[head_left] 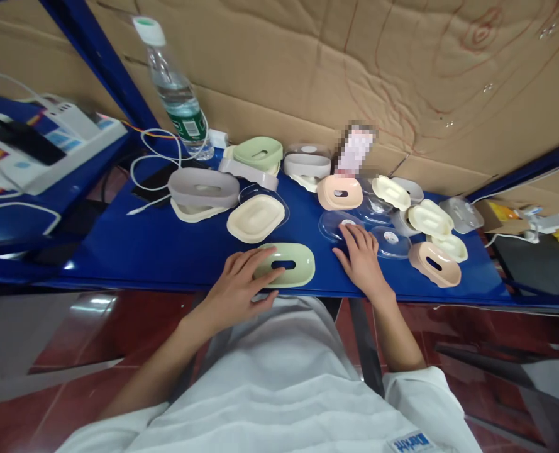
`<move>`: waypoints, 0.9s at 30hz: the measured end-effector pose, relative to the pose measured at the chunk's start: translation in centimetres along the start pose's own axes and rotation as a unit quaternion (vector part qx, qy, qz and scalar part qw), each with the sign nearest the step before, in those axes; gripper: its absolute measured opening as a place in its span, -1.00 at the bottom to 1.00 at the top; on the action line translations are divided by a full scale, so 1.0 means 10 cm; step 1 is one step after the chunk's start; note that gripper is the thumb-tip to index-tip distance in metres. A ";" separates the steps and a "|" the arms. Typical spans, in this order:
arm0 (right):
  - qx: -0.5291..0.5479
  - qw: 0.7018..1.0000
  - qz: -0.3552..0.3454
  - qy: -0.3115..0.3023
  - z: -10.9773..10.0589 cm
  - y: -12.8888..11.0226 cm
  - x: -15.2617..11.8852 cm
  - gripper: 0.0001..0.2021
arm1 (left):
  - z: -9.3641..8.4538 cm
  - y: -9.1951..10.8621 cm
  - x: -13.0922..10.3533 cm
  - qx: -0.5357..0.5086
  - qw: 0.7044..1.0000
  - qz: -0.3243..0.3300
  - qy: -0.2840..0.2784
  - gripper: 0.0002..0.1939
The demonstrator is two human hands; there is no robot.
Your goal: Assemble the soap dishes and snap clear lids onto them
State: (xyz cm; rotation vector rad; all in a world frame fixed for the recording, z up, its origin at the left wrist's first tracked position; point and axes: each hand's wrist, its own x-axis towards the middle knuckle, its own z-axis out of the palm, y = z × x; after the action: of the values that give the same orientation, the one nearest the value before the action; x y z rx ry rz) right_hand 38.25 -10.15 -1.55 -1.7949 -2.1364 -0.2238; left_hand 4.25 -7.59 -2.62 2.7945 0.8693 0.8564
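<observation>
Since the light-green oval plastic shell with a slot (302, 264) is seen alone at the front edge of the blue tabletop (142, 258), no lid or tray on it, that one looks far from done. It's covered at one end by the left hand (244, 283), fingers spread and nothing pinched as far as can be seen. A clear oval plastic lid with a white centre (329, 225) is touched by the right hand's fingertips, thumb held apart; no pinch can be made out on the right hand (360, 255) either.

Elsewhere, parts are stacked at best: a grey-lilac slotted shell (204, 185) is set over a cream tray (185, 211), and a cream oval tray (256, 218) is laid partly over another clear lid (285, 211). Two peach slotted shells (339, 192) are left loose too. Whether anything's been properly fitted can't be told, tbh.
</observation>
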 end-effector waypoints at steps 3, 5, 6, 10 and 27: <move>0.074 0.997 -0.026 -0.015 -0.01 -0.01 -0.03 -0.57 | -0.01 -0.01 -0.02 -0.042 0.999 0.009 -0.016 -0.59; 0.139 0.990 -0.029 -0.013 -0.06 -0.07 -0.01 -0.63 | 0.01 -0.01 -0.03 -0.064 0.998 0.014 -0.012 -0.58; 0.173 0.985 -0.020 -0.002 -0.09 -0.11 0.00 -0.65 | 0.02 -0.01 -0.04 -0.074 0.997 0.011 -0.009 -0.56; 0.245 0.969 -0.011 0.003 -0.13 -0.28 0.03 -0.65 | 0.04 -0.02 -0.08 -0.090 0.996 -0.022 0.002 -0.54; 0.111 0.971 -0.196 -0.077 -0.28 -0.63 0.08 -0.46 | -0.12 -0.16 -0.05 -0.034 0.991 -0.046 0.123 -0.54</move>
State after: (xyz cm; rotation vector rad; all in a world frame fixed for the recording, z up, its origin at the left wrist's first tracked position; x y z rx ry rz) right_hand 32.47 -11.56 1.92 -1.2932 -2.5003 0.0616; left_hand 2.50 -6.59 -2.25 2.6063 0.9722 1.2093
